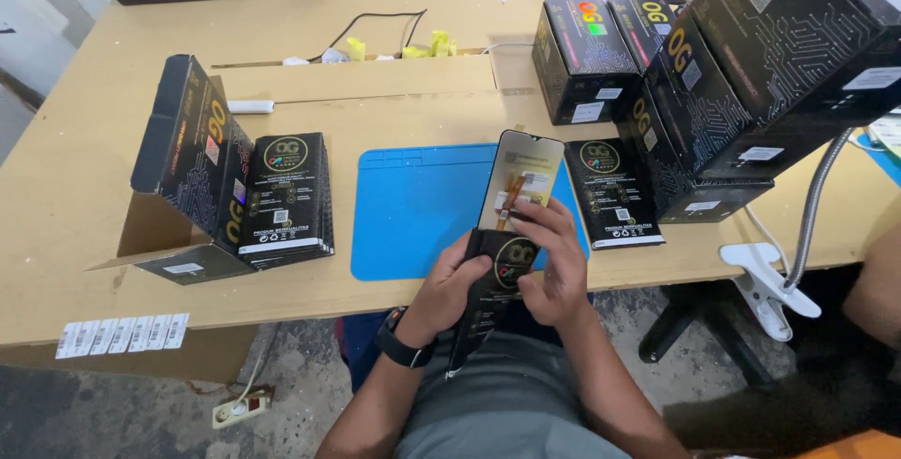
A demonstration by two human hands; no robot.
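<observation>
Black sleeve [488, 295], flat and glossy, is gripped near its upper end by the left hand [449, 292], fingers curled round its left edge. Lower end hangs toward the lap. Right hand [552, 267] is pinched on the phone screen [519, 182], which stands about half out of the sleeve mouth, back side up so its orange flex and labels face the camera. Both are held over the table edge, just in front of the blue mat [413, 206]. Holding the sleeve low and the screen high keeps the two in line along the sleeve's length.

Containers: an open carton [192, 163] at left lies tipped on its side, mouth to the right, with a row of like sleeves [286, 196] standing at it. One flat sleeve [615, 191] lies right of the mat. Closed black boxes [713, 74] are stacked at right; contents not visible. A white label strip [122, 335] lies on the table [75, 187] near its front edge.
</observation>
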